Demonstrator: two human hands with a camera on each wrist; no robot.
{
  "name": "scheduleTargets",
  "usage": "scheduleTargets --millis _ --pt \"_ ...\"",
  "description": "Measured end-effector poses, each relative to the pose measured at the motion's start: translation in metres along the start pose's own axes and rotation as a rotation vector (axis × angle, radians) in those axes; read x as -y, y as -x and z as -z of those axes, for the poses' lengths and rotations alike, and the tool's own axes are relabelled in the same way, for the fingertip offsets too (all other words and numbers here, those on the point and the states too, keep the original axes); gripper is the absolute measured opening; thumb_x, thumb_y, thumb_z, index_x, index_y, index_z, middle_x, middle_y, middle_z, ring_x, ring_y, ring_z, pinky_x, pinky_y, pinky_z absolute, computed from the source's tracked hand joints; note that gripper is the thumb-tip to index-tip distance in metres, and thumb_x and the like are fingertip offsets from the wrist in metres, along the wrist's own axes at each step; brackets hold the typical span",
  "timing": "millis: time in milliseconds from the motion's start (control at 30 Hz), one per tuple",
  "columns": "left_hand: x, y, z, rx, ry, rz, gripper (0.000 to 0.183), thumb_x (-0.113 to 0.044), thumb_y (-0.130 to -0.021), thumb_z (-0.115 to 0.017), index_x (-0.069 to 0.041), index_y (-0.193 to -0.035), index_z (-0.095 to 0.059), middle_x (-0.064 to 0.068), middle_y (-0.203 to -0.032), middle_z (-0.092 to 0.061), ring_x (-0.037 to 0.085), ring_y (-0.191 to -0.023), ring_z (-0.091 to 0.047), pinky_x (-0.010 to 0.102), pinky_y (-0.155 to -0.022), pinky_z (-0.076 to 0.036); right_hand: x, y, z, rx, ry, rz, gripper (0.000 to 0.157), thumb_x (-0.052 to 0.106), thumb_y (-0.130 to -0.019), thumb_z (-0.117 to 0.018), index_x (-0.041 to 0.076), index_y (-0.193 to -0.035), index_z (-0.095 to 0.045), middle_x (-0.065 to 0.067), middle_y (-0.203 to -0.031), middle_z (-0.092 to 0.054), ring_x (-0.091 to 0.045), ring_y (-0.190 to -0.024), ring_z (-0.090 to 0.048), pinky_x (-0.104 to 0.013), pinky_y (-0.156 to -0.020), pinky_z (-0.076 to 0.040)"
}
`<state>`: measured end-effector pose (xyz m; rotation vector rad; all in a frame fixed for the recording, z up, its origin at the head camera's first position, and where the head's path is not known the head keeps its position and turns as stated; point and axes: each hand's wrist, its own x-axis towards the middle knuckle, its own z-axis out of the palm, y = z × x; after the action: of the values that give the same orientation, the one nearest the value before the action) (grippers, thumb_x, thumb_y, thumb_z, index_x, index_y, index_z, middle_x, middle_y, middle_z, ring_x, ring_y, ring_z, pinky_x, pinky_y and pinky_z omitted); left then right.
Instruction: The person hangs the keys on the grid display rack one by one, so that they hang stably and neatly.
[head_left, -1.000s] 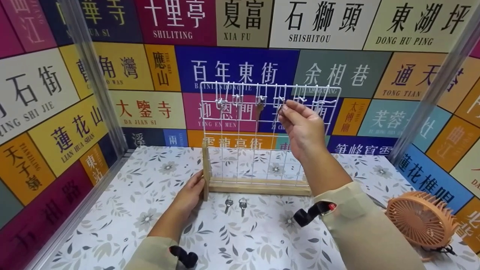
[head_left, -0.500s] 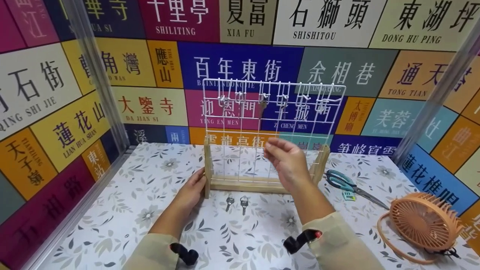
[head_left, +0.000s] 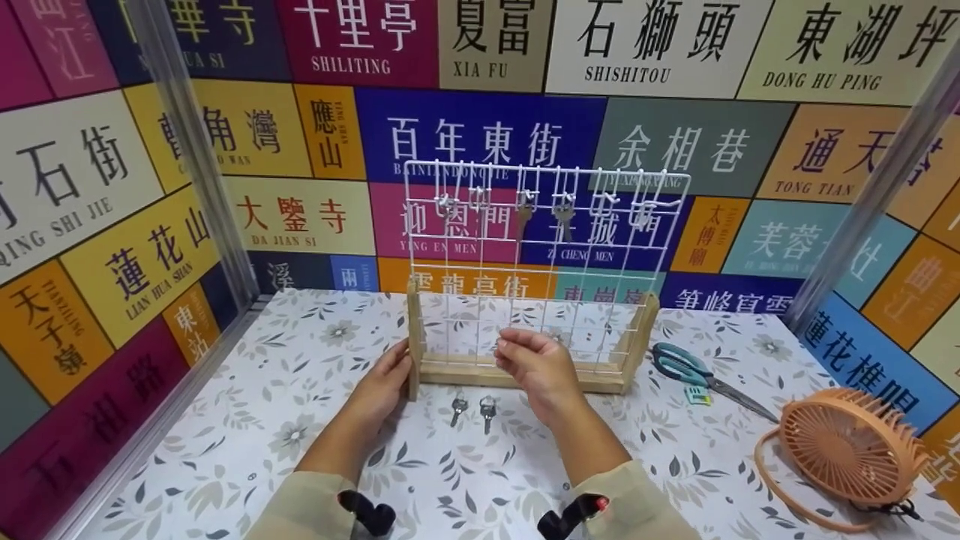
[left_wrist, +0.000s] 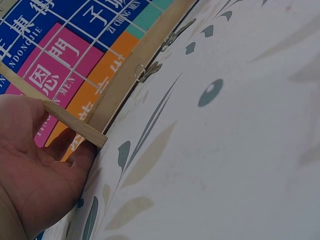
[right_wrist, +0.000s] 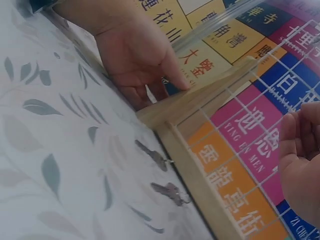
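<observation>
A white wire grid rack stands on a wooden base, with hooks along its upper part. My left hand holds the rack's left wooden upright, thumb on one side and fingers on the other in the left wrist view. My right hand hovers before the lower grid, fingers loosely bent, nothing visible between them. Two loose keys with rings, a left key and a right key, lie on the table below it. From the hooks hang a brownish key and a silver key.
Teal-handled scissors lie to the right of the rack, beside a small teal tag. An orange fan stands at the right. Behind the patterned tabletop rises a wall of coloured sign panels.
My right hand has come away from the fourth hook and moved down and left toward the loose keys. The silver key hangs there freely. My left hand stays at the upright.
</observation>
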<state>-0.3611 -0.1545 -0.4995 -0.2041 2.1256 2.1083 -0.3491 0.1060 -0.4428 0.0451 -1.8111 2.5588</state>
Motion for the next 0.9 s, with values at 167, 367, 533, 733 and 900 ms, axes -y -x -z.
scheduleTargets --millis 167,367,533,733,900 --pt "-0.002 0.000 0.000 -0.004 -0.001 -0.013 0.048 -0.039 -0.114 -0.049 -0.042 -0.162 -0.043 -0.006 -0.170 -0.046 0.025 -0.161 -0.039 0.050 -0.136 -0.025 -0.017 -0.005 0.007 0.013 0.049 -0.039 0.020 -0.004 -0.095 -0.074 -0.005 -0.115 -0.075 -0.009 -0.101 -0.077 -0.019 -0.089 -0.075 -0.030 -0.085 -0.066" --pt "-0.003 0.004 -0.001 0.018 0.047 0.022 0.046 -0.040 -0.115 -0.047 -0.048 -0.160 -0.043 -0.008 -0.172 -0.042 0.026 -0.163 -0.035 0.050 -0.136 -0.024 -0.034 -0.010 0.020 0.028 0.130 -0.099 0.024 0.000 -0.092 -0.079 -0.003 -0.116 -0.076 -0.005 -0.095 -0.076 -0.017 -0.084 -0.075 -0.028 -0.081 -0.065" --pt "-0.003 0.005 -0.001 0.010 0.031 0.015 0.045 -0.041 -0.115 -0.047 -0.048 -0.160 -0.044 -0.008 -0.171 -0.042 0.027 -0.163 -0.036 0.052 -0.135 -0.024 -0.043 -0.010 0.027 0.078 0.174 -0.115 0.037 0.004 -0.092 -0.080 -0.008 -0.126 -0.071 -0.007 -0.099 -0.077 -0.017 -0.086 -0.074 -0.029 -0.080 -0.065" --pt "-0.001 0.005 -0.001 0.010 0.018 0.012 0.048 -0.041 -0.114 -0.049 -0.044 -0.162 -0.043 -0.005 -0.172 -0.041 0.028 -0.162 -0.038 0.051 -0.135 -0.027 -0.053 -0.008 0.032 0.144 0.317 -0.118 0.036 0.007 -0.092 -0.079 -0.003 -0.127 -0.072 -0.006 -0.104 -0.078 -0.016 -0.086 -0.072 -0.029 -0.078 -0.063" --pt "-0.001 0.004 -0.002 0.014 0.031 0.014 0.048 -0.041 -0.114 -0.050 -0.044 -0.161 -0.044 -0.005 -0.172 -0.041 0.028 -0.162 -0.037 0.051 -0.135 -0.026 -0.057 -0.007 0.036 0.192 0.454 -0.097 0.036 0.010 -0.091 -0.082 -0.001 -0.124 -0.075 -0.002 -0.102 -0.077 -0.014 -0.084 -0.070 -0.026 -0.075 -0.060"
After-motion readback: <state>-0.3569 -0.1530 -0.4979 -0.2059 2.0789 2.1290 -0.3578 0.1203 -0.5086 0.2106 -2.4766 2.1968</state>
